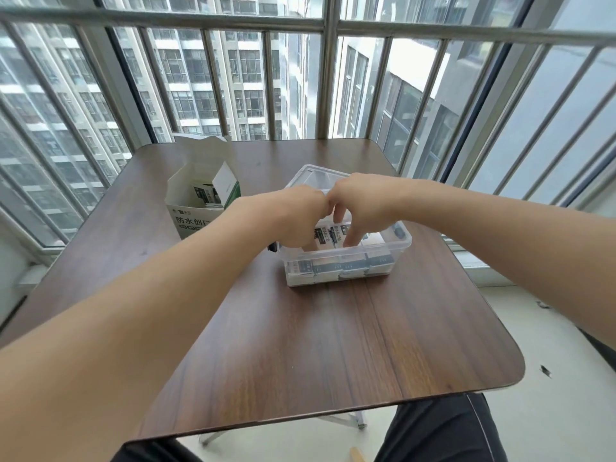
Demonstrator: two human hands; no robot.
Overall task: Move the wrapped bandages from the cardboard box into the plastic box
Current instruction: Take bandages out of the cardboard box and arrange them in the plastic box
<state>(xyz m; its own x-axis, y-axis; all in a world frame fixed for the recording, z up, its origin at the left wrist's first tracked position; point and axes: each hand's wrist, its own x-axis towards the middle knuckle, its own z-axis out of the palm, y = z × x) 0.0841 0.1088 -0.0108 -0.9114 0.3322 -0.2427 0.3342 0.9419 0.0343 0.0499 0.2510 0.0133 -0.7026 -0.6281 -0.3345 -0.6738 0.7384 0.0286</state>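
clear plastic box [346, 261], mid-table, with both hands inside: left hand [300, 221] curled around wrapped bandages [325, 236], right hand [358, 208] steadying them with straight fingers. placing step; next, release and return to the cardboard box [196, 201], where more remain.

Our left hand [296, 221] and right hand [360, 208] cover most of the wrapped bandages [328, 235] in the plastic box [346, 261]; we cannot tell what our fingers [351, 240] hold. The cardboard box [200, 201] hides its contents; its print is partly covered.
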